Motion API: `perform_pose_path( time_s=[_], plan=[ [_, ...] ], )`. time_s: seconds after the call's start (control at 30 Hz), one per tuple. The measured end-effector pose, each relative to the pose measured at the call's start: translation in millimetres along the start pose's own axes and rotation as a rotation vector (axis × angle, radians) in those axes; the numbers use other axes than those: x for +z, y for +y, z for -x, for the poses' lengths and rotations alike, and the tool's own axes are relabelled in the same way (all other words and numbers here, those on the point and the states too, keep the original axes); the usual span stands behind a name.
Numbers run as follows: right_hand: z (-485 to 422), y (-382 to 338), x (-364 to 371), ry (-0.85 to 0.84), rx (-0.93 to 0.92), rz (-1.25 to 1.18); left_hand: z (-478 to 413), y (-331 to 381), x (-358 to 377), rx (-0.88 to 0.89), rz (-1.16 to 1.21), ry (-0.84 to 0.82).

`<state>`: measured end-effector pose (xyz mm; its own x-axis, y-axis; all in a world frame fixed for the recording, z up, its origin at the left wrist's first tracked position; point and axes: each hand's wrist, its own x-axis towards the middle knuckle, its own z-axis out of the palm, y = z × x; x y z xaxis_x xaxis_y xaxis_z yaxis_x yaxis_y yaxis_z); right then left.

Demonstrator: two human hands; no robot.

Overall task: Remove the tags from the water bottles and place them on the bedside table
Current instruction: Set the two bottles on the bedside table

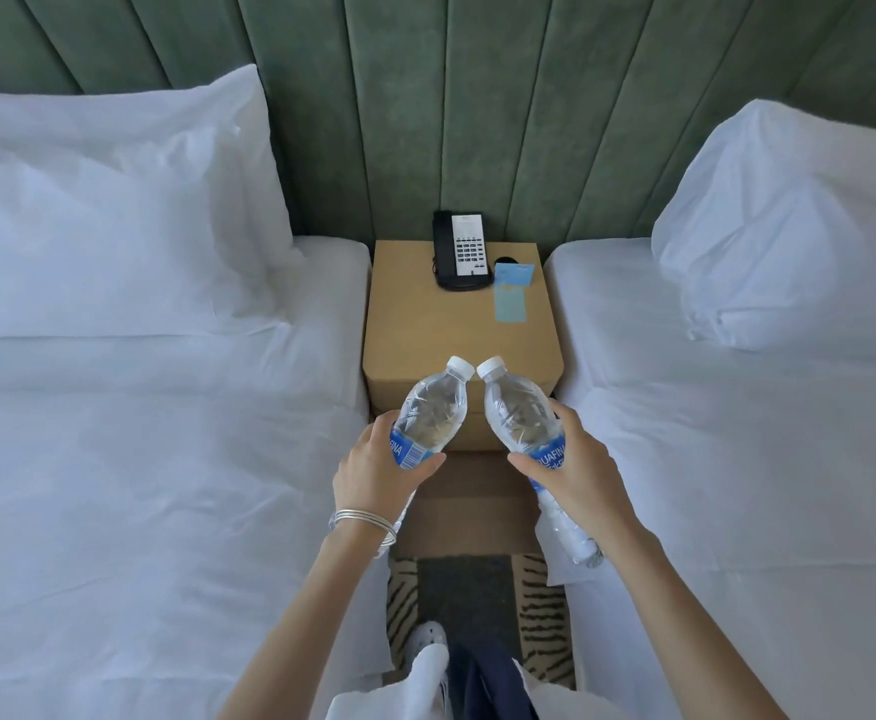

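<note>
My left hand [373, 472] grips a clear water bottle [433, 407] around its blue label, the white cap tilted up and to the right. My right hand [578, 472] grips a second clear bottle [516, 407] by its blue label, cap tilted up and to the left. The two caps nearly touch above the front edge of the tan bedside table [425, 324]. Both bottles hang in the air just in front of the table. On the table's right side lies a light blue card or tag [512, 298].
A black and white telephone [462, 250] stands at the back of the bedside table. White beds with pillows flank the table, left [139, 381] and right [763, 407]. A green padded headboard [477, 106] rises behind. A striped rug [477, 600] covers the floor below my arms.
</note>
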<state>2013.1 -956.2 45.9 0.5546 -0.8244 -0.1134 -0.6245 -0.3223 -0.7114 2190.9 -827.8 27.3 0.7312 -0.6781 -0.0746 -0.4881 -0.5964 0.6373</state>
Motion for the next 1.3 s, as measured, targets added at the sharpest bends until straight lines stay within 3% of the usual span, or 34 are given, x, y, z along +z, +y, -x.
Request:
perform_pose_path(
  time_s=[0.37, 0.7, 1.3],
  plan=[
    [-140, 6, 8, 0.002, -0.046, -0.054, -131, 29, 42, -0.047, 0.101, 0.085],
    [-262, 39, 50, 0.163, -0.126, -0.161, -243, 19, 101, -0.035, 0.198, 0.242],
    [-419, 204, 244, 0.521, -0.488, -0.481, -387, -124, 314, 0.384, 0.639, 0.517]
  ],
)
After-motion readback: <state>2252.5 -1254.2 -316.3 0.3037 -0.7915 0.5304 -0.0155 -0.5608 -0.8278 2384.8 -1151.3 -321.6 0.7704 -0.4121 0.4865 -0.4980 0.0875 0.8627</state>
